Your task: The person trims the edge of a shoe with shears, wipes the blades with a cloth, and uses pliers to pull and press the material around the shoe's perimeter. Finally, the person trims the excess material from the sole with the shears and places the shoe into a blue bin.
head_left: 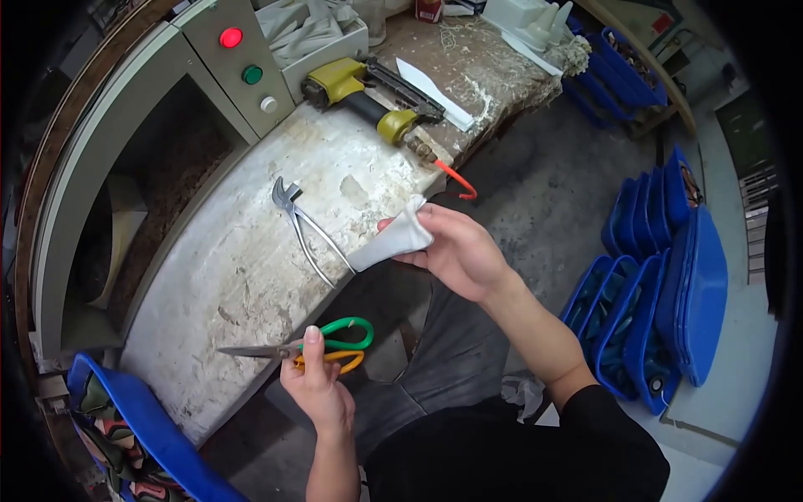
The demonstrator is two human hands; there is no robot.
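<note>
In my left hand [316, 383] is a pair of scissors [335, 343] with one green and one orange handle loop. Its blades point left over the table edge, and my thumb presses near the pivot. My right hand [460, 247] pinches a whitish, tapering piece [391, 238] between thumb and fingers; its exact kind I cannot make out. The narrow end of that piece points down-left, close to the handles of metal pliers [303, 227] lying on the table. Some fingers of my right hand are hidden behind the piece.
The worn table [242, 276] carries a yellow-and-black nail gun [360, 96] with an orange hose [458, 180]. Behind stand a box of whitish pieces [309, 38] and a machine panel [219, 63] with a red light. Blue bins [698, 293] stand right; another blue bin [159, 435] sits lower left.
</note>
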